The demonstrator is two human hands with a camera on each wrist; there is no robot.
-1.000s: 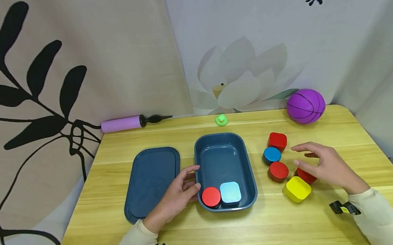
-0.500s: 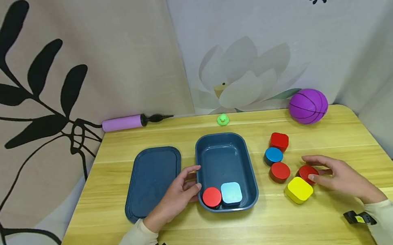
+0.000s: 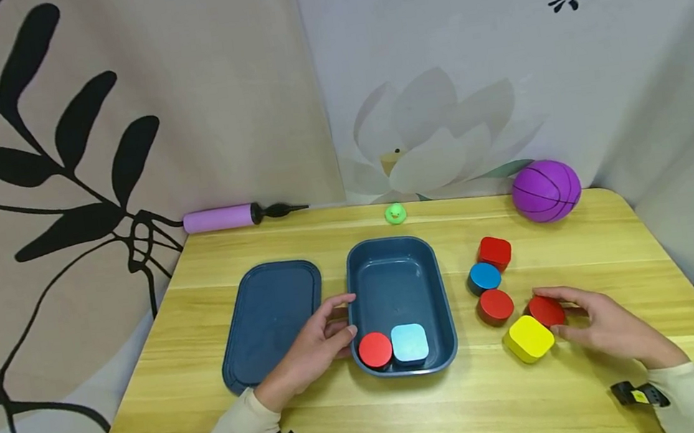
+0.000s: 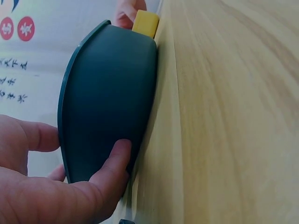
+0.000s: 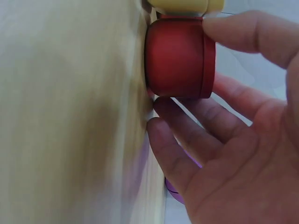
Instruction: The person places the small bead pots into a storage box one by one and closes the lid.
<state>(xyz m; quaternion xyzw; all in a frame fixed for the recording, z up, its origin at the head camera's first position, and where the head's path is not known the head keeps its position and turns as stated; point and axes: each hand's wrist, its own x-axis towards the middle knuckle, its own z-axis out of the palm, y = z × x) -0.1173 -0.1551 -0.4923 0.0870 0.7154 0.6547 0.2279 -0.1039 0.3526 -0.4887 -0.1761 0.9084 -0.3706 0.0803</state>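
My left hand [image 3: 317,346] is at the left wall of a dark blue box [image 3: 395,268]. Its thumb presses that outer wall in the left wrist view, with a fingertip at the rim. Inside the box's near end sit a red round tin [image 3: 375,350] and a pale blue square tin [image 3: 409,343]. My right hand [image 3: 607,322] holds another red round tin [image 5: 180,58] between thumb and fingers, low at the table. A yellow square tin [image 3: 529,338] stands right beside that one.
Left of the box lies its dark blue lid [image 3: 271,319]. A red round tin [image 3: 495,306], blue round tin [image 3: 483,277] and red square tin [image 3: 494,252] stand right of it. Behind are a purple ball [image 3: 546,190], green duck [image 3: 395,213] and purple pump [image 3: 220,218].
My right hand has moved down and right from above the tins, and its thumb and fingers have closed round the red round tin beside the yellow one. My left hand stays at the box.
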